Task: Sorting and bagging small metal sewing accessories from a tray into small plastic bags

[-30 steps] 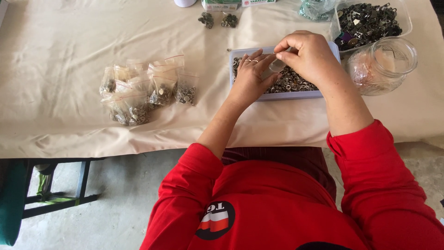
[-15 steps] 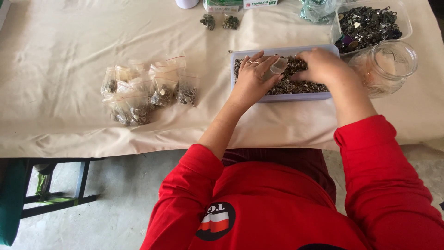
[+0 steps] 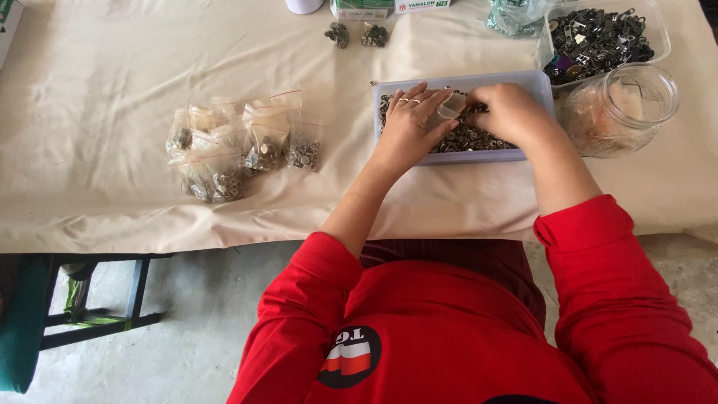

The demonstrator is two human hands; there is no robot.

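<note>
A pale blue rectangular tray (image 3: 535, 81) full of small dark metal rings sits on the cream-covered table. My left hand (image 3: 410, 123) rests over the tray's left half and pinches a small clear plastic bag (image 3: 451, 105) by its edge. My right hand (image 3: 508, 112) is down in the tray's middle, fingers curled into the metal pieces; whether it holds any is hidden.
Several small filled clear bags (image 3: 232, 153) lie in a heap at the left. A clear glass jar (image 3: 624, 108) stands right of the tray, a clear tub of dark metal clips (image 3: 598, 34) behind it. Two small metal clusters (image 3: 355, 34) and boxes sit at the far edge.
My right hand has dropped from above the small bag down into the tray's metal pieces. My left hand has lowered a little, still holding the bag.
</note>
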